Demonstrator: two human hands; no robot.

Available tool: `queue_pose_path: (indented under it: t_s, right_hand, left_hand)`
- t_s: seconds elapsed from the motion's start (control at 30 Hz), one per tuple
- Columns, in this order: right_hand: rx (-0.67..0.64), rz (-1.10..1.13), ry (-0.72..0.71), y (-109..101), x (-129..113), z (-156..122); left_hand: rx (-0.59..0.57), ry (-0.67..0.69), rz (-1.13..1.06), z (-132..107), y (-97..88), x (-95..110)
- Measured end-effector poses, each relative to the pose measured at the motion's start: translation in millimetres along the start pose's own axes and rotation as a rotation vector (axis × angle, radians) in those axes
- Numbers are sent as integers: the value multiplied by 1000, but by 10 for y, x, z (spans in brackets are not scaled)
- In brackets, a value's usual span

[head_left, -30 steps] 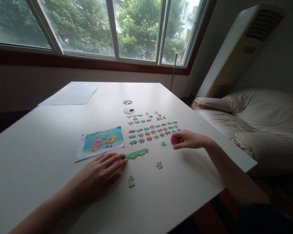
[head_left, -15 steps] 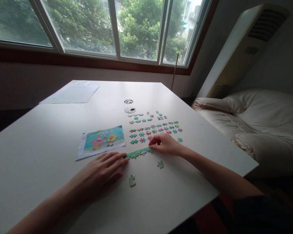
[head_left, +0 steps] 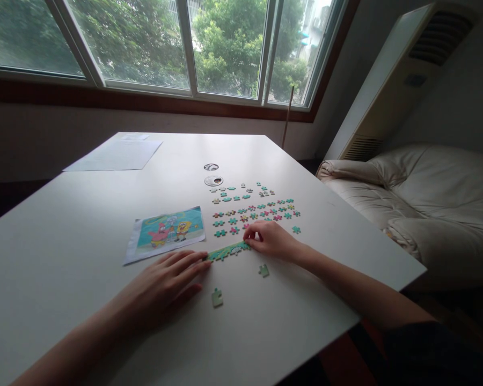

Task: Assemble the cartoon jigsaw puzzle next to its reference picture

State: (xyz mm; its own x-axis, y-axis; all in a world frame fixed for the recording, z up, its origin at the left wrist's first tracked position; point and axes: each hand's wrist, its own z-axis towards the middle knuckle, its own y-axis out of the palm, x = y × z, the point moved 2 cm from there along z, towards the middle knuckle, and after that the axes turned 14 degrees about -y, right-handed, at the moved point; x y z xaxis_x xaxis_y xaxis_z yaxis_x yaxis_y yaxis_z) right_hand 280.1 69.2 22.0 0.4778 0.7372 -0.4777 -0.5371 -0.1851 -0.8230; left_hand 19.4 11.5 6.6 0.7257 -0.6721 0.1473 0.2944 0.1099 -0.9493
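Note:
A joined strip of green jigsaw pieces [head_left: 227, 252] lies between my hands on the white table. My left hand [head_left: 167, 281] rests flat with its fingers stretched out, their tips touching the strip's left end. At the right end, my right hand [head_left: 269, 238] is closed in a pinch on a puzzle piece, mostly hidden by the fingertips. One loose green piece [head_left: 217, 297] lies nearer to me, and another loose piece [head_left: 263, 270] sits below my right hand. Beyond the strip, several rows of loose puzzle pieces [head_left: 243, 218] are spread out.
A printed cartoon picture [head_left: 169, 230] lies left of the rows. Two round objects [head_left: 213, 181] sit behind the pieces. Paper sheets [head_left: 116, 155] cover the table's far left. A cream leather sofa [head_left: 434, 214] stands right of the table [head_left: 64, 241], and a window runs behind it.
My right fingertips have shifted very slightly at the strip's right end. My left hand stays in place, and the loose pieces have not moved.

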Motion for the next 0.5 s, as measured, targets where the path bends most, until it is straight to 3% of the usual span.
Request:
queue_pose_path:
  t_s: [0.3,0.5]
  right_hand:
    - [-21,-152,33,8,-57,3]
    - [-19,-79,-16,-7,-20,-6]
  left_hand:
    - [4,-5,1,18,-15,28]
    - [13,7,5,8,-19,7]
